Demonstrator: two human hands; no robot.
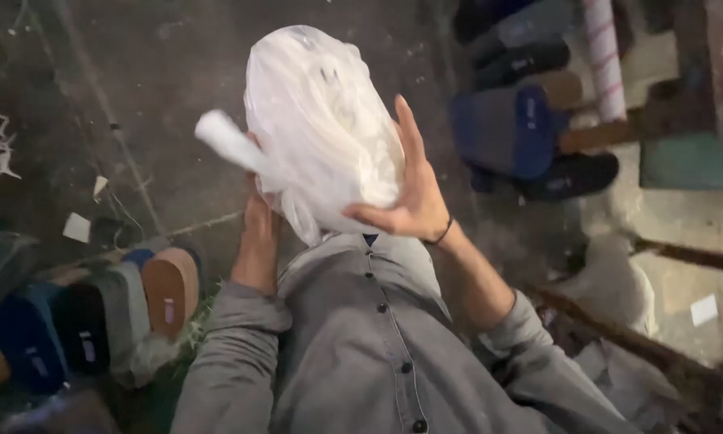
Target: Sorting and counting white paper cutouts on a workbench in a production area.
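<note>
Plastic bag (321, 120), white and half transparent, is in the middle of the head view, held up in front of the person's chest and above the dark floor (161, 96). It is full and round, with something white inside that cannot be told. The right hand (410, 193) lies against the right and lower side of the bag with its palm on it and its fingers spread wide, so its grip is open and flat, only supporting. A thin dark band is around this wrist. The left hand (257, 213) is under and behind the bag, mostly hidden; its grip seems closed on the twisted neck of the bag (229, 141), which sticks out to the left as a white roll. Both arms wear grey shirt sleeves. On the floor at the lower left lies a row of sandal soles (96, 313) in blue, black, grey and brown. More dark sandals (530, 120) lie at the upper right, beside a pink and white roll (604, 56).
</note>
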